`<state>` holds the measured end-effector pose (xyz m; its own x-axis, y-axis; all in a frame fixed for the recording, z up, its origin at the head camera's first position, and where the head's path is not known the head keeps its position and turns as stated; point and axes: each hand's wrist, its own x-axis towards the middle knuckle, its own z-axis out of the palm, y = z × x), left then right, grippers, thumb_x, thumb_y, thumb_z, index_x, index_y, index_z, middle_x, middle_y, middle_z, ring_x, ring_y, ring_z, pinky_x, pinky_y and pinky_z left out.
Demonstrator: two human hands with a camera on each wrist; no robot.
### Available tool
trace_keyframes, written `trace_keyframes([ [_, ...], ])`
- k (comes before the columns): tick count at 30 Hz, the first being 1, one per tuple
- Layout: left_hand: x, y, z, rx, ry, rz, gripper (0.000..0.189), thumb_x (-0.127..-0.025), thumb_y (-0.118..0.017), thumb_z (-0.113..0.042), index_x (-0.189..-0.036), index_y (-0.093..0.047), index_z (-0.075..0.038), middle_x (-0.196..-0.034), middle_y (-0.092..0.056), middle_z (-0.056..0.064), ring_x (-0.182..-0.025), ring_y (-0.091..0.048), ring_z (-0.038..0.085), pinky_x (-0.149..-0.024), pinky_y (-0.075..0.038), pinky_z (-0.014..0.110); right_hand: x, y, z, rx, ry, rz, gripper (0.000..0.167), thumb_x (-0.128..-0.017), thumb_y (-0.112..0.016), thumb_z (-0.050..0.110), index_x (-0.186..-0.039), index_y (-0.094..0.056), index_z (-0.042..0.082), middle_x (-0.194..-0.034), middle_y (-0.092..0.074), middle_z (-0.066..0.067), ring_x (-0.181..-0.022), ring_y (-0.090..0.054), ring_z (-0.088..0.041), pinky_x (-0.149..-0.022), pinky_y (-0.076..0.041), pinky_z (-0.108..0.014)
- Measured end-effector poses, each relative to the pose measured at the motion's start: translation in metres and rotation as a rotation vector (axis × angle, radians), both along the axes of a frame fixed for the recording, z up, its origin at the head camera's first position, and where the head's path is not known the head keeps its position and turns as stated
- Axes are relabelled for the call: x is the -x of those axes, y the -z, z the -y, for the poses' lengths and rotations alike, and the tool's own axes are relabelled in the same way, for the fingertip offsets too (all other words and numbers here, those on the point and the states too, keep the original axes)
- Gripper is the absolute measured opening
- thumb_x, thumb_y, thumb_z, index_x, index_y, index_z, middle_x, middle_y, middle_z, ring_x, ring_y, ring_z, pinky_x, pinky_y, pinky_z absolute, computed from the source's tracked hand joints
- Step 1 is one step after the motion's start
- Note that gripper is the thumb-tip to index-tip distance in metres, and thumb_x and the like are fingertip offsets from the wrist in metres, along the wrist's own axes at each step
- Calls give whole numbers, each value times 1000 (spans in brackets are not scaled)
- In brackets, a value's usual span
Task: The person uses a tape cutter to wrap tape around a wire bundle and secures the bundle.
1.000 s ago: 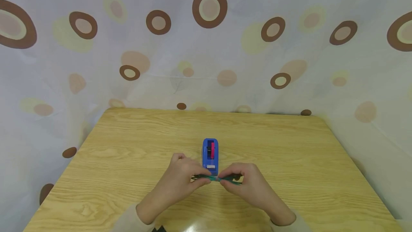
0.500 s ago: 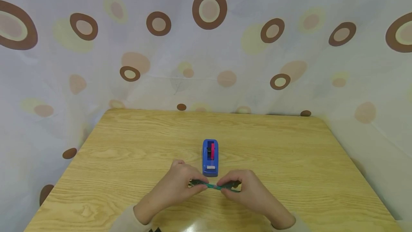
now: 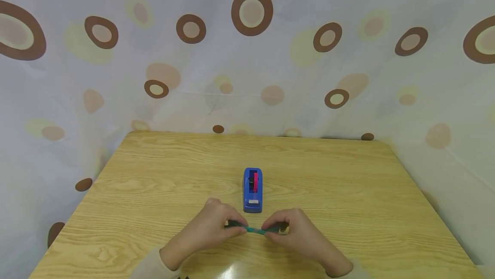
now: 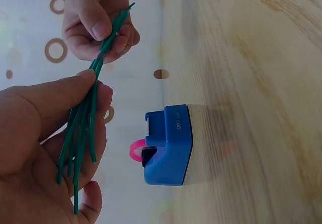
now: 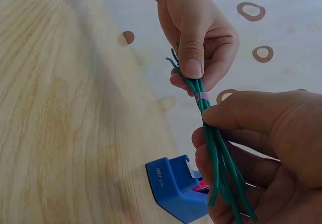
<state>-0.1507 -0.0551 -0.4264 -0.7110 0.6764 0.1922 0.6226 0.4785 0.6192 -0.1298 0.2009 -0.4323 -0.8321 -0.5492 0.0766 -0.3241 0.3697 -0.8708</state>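
A bundle of thin green wires (image 3: 255, 230) spans the space between both hands above the near part of the table. Strands fan out at both ends, and a narrow band of clear pinkish tape (image 5: 202, 96) wraps its middle. My left hand (image 3: 212, 226) pinches the bundle on one side of the band between thumb and fingers. On the other side my right hand (image 3: 297, 231) pinches it the same way. In the left wrist view, long loose ends (image 4: 75, 153) lie along the left fingers. Just beyond the hands stands a blue tape dispenser (image 3: 252, 205).
The dispenser carries a pink tape roll (image 3: 255, 182), and its cutting edge (image 3: 253, 201) faces the hands. Under it lies a wood-grain table (image 3: 174, 163). A pale curtain (image 3: 247, 64) with brown rings hangs behind and along both sides.
Both hands have drawn back towards the body with the wire bundle, leaving a gap before the tape dispenser. The grip on each side of the band stays.
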Motion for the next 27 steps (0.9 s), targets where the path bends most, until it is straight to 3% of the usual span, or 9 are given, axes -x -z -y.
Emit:
trace_keyframes([
  [3, 1, 4, 0, -6, 13, 13, 5, -84, -80, -18, -89, -80, -18, -84, -72, -15, -66, -56, -10, -78, -42, 26, 0, 6, 1, -8, -6, 11, 9, -88, -75, 9, -96, -76, 11, -92, -72, 6, -81, -65, -9, -71, -51, -27],
  [7, 1, 6, 1, -15, 36, 59, 3, -84, -80, -15, -88, -80, -15, -82, -73, -11, -65, -57, -8, -60, -47, 16, 0, 13, 2, -16, -12, 33, 9, -87, -75, 8, -95, -76, 12, -91, -71, 7, -82, -65, -9, -73, -52, -27],
  [15, 2, 15, 0, 3, 59, 151, 4, -83, -81, -12, -86, -80, -14, -83, -73, -12, -74, -61, -7, -66, -49, 14, 0, 19, 5, -78, 16, 103, 8, -87, -76, 11, -93, -76, 16, -90, -70, 10, -86, -64, -11, -79, -51, -27],
  [27, 6, 27, -1, 80, 93, 132, 5, -82, -82, -17, -86, -81, -19, -80, -69, -20, -72, -58, -10, -66, -47, 13, -1, 29, 6, -119, -32, 86, 9, -83, -77, 11, -90, -76, 18, -86, -69, 10, -79, -60, -7, -72, -51, -26],
])
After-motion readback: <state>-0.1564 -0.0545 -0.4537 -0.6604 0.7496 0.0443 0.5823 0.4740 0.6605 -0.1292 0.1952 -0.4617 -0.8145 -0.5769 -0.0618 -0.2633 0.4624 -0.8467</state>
